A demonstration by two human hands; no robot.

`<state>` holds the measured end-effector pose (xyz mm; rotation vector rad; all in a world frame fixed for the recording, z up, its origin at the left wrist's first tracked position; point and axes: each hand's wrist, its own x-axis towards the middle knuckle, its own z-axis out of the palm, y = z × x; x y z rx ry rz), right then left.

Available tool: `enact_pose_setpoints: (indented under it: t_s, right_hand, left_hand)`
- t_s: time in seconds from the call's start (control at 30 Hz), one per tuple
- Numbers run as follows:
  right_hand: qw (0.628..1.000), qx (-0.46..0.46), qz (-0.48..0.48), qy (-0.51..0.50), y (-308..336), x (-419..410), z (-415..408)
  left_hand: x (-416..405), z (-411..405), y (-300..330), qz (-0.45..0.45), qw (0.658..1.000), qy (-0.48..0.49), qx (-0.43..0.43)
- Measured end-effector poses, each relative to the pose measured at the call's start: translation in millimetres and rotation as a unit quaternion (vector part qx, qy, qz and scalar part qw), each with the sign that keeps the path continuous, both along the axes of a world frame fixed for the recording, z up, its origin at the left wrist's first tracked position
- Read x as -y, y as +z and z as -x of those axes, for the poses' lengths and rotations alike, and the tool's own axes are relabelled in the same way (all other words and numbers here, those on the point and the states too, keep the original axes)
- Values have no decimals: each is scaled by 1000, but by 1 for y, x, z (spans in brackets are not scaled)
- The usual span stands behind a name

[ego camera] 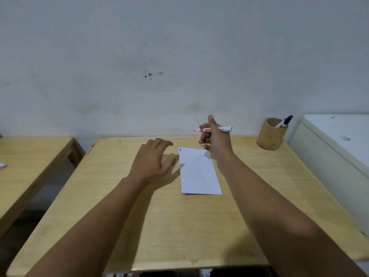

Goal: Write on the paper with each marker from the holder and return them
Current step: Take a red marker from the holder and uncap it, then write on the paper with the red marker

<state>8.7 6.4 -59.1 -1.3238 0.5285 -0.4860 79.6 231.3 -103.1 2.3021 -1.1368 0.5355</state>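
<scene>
A white sheet of paper (198, 172) lies on the wooden table (259, 196), with a small blue mark at its far left corner. My right hand (213, 136) is raised above the paper's far edge, gripping a red-tipped white marker (225, 129) held level, uncapped tip pointing left. My left hand (153, 160) hovers just left of the paper, fingers spread, holding nothing. A round bamboo holder (269, 136) stands at the table's far right corner with a blue-capped marker (284, 121) leaning in it.
A grey-white wall runs behind the table. A white cabinet or appliance (339, 140) stands close on the right. A second wooden table (30, 156) stands to the left across a narrow gap, with a scrap of white paper at its left edge.
</scene>
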Motion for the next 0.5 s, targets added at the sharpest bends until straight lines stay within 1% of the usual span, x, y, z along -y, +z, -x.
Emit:
enact_pose_setpoints:
  t_s: [0.03, 0.1, 0.17, 0.23, 0.3, 0.4, 0.5]
  right_hand:
    - [1000, -3, 2, -7, 2, -4, -1]
    - [1000, -15, 9, -2, 2, -12, -2]
    - [999, -33, 39, 10, -2, -20, -4]
    - [994, -45, 95, 10, -10, -27, -7]
    - [990, -54, 132, 6, -21, -32, -10]
    - [989, -54, 136, 6, -35, -38, -16]
    - [985, -75, 157, -5, -48, -42, -23]
  left_hand:
    - [-1, 12, -1, -18, 999, -41, -13]
    - [-5, 27, -7, -82, 992, -82, -50]
    - [-10, 30, -17, -150, 982, -94, -70]
    - [-12, 30, -26, -185, 975, -98, -80]
    - [-14, 31, -31, -190, 972, -90, -101]
    - [-14, 33, -36, -168, 975, -80, -119]
    - [-15, 31, -36, -155, 977, -80, -119]
